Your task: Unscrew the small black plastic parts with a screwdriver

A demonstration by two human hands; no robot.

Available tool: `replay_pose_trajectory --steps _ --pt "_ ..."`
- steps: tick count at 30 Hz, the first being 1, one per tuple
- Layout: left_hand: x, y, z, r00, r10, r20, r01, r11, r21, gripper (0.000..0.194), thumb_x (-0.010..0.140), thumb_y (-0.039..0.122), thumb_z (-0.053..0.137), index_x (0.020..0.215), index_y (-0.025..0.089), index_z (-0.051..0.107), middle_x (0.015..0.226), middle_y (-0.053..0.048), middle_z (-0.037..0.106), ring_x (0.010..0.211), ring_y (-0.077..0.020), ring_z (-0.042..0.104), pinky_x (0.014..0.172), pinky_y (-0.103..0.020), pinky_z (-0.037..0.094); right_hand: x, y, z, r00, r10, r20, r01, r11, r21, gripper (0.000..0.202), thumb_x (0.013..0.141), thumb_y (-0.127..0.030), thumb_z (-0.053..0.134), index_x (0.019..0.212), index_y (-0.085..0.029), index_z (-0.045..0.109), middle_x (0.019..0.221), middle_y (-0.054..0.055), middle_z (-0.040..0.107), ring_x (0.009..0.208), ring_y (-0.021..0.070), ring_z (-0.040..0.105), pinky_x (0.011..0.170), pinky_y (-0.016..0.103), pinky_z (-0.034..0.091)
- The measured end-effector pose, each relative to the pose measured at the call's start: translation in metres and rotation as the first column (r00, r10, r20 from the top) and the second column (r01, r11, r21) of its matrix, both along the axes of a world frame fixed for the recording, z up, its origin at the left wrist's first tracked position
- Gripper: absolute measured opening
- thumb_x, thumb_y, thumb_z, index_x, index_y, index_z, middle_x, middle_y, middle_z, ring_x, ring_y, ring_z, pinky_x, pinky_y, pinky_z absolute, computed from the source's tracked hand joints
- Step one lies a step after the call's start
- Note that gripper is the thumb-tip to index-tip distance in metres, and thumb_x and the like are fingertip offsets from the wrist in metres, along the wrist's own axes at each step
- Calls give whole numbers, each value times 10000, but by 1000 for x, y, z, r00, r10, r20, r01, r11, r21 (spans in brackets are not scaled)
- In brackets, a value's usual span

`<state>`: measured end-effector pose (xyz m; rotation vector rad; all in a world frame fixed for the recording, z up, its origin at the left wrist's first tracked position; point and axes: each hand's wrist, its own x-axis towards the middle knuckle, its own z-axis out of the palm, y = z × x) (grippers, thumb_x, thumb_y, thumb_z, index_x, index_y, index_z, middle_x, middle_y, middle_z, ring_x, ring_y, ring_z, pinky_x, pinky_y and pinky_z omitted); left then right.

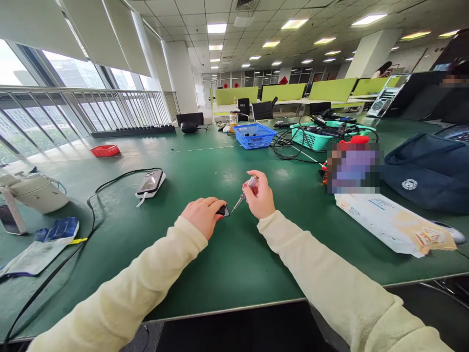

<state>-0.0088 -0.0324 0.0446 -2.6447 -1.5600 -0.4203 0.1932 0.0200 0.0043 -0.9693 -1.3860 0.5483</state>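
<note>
A small black part is held in the left hand, low over the middle of the tabletop, with the fingers closed on its left end and its right end left exposed. A screwdriver is gripped by the right hand, the fingers wrapped around its handle. Its shaft is slanted down to the near left, and its tip is brought right beside the part's exposed end; whether the two are touching cannot be told. The hands are kept slightly apart, bridged only by the tool.

On the left, a device is laid down, and a black cable is trailed from its far side to the near left. Farther left, a white pot and a grey-and-blue packet are seen. A red tray is placed at the far left. On the far side, a blue basket is set left of a green basket. At right, a white pack is laid nearer than a navy bag.
</note>
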Motion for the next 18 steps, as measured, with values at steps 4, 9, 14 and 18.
replay_pose_trajectory --steps 4,9,14,18 --pt "15 24 -17 997 55 58 -50 995 -85 327 914 215 582 1220 275 682 1258 -98 699 1075 -287 672 983 -462 525 2 5 0 998 16 -68 -15 1000 18 363 881 -325 575 1213 -241 455 843 -12 645 549 109 549 533 268 474" --pt "9 37 -41 988 43 149 -17 985 -172 341 877 204 628 1205 265 699 1221 -82 730 1142 -290 647 1038 -464 506 1 4 3 991 99 -88 -99 995 -4 421 901 -391 586 1253 -264 394 837 -25 657 471 88 521 466 253 462" --pt "6 46 -55 970 89 228 -37 974 -223 518 802 237 714 1315 251 641 1179 -62 749 1160 -299 635 1058 -461 502 -3 -1 3 986 144 -84 -146 989 -13 497 885 -460 629 1271 -267 384 802 -37 644 457 89 519 459 263 475" --pt "6 50 -58 968 90 233 -38 976 -216 558 751 233 761 1297 254 651 1165 -62 751 1154 -303 640 1062 -466 500 -5 -3 2 986 136 -95 -135 991 12 528 865 -491 660 1260 -272 386 825 -35 647 464 86 523 465 266 475"
